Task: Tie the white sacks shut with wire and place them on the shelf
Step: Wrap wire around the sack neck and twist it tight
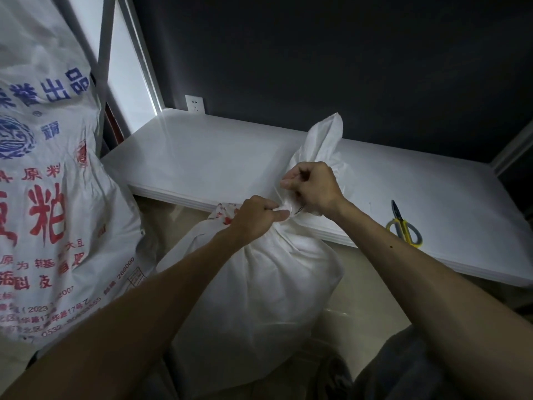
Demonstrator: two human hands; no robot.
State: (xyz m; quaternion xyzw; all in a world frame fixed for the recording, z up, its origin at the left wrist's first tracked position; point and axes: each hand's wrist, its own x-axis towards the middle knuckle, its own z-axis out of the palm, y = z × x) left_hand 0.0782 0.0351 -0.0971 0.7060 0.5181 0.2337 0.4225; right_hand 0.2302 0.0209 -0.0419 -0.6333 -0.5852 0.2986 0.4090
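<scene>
Now we're right at the neck of the white sack [259,284], which stands on the floor against the near edge of the shelf [216,157], its loose top flopping up and away over the board. The left hand [256,215] has a closed grip round the gathered neck, fingers curled under and thumb pressed flat on top, so the bunch stays tight. The right hand [314,186] sits just above and to the right of it, touching the same bunch, fingers curled in tight. A thin dark strand of wire [298,210] peeps out below that fist, and it looks as if the wire's ends are pinched inside, though the ends themselves are hidden.

This reads as the twisting stage, the sack not yet sealed and not yet lifted. To do it well, the left hand should hold the neck hard and low, close to the bulge of the contents, while the right turns the wire snug against the fabric, with no slack loop left to slip. Pull too hard and thin wire may snap or bite into the weave.

A printed sack [52,197] looms at the near left, and yellow-handled scissors [403,226] lie on the shelf to the right, well apart from the hands, ready for trimming
</scene>
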